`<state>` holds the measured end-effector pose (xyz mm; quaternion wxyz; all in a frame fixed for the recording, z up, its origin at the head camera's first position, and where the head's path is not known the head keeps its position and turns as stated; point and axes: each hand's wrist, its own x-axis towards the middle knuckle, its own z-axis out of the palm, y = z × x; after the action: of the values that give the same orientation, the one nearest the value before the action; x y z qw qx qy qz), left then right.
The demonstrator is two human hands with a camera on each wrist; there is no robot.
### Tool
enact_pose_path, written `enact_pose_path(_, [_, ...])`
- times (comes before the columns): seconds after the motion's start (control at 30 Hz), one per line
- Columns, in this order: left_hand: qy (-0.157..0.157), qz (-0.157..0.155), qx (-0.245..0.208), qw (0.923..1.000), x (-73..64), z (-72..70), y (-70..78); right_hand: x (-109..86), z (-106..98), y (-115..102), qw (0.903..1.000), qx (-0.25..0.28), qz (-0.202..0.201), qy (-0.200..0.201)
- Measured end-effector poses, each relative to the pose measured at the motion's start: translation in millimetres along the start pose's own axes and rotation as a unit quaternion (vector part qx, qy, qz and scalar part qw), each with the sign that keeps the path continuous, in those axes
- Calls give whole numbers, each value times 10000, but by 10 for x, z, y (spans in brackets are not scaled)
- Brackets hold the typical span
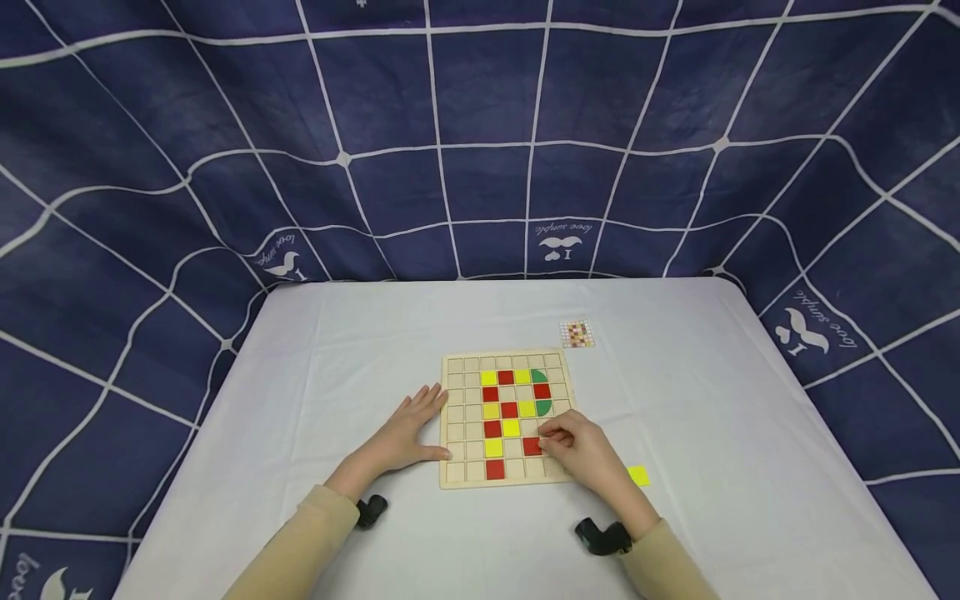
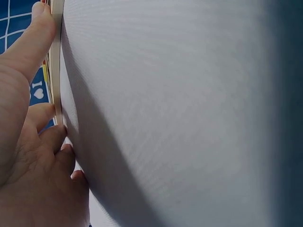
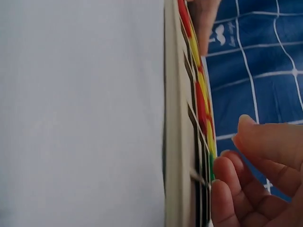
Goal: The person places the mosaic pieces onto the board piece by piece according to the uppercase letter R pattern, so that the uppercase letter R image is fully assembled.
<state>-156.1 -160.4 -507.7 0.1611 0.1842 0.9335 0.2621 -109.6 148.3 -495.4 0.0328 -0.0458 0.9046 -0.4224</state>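
Observation:
A square wooden grid board [image 1: 455,472] lies on the table, with red, yellow and green tiles in some of its cells. My left hand [image 1: 405,431] rests at the board's left side, fingers spread and thumb at the edge. In the left wrist view, the fingers reach along the board's rim [image 2: 57,71]. Over the lower right part of the board is my right hand [image 1: 587,450], its fingertips right by a red tile [image 1: 532,447]. The right wrist view shows its thumb and fingers [image 3: 225,172] loosely bent and apart, with nothing visible between them.
A small printed pattern card [image 1: 577,334] lies beyond the board's upper right corner. One yellow tile [image 1: 638,476] sits on the white tablecloth [image 1: 720,400], partly behind the right forearm. Blue gridded cloth [image 1: 480,192] hangs around the table's back and sides.

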Motion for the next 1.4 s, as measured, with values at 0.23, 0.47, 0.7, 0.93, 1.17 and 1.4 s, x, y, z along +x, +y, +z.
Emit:
enact_pose_path(0.23, [-23,-34,64,10000,-11,0,4,-93,-325,171,9993,15,362,115])
enact_pose_path(0.47, [-24,29,58,10000,-11,-8,6,-213,-650,381,9968,-223,770,-23])
enact_pose_path(0.7, [34,45,91,9999,-7,-4,18,-321,-785,512,9915,-326,1210,-338])
enact_pose_path(0.93, [37,29,136,9999,2,1,19,-420,-837,600,9901,-459,1258,-422])
enact_pose_path(1.17, [-4,-23,171,9999,-5,-4,21,-500,-870,666,9879,-610,1296,-595])
enact_pose_path(1.4, [13,50,96,9999,-8,-3,16,-490,-847,635,9852,-814,1394,-573])
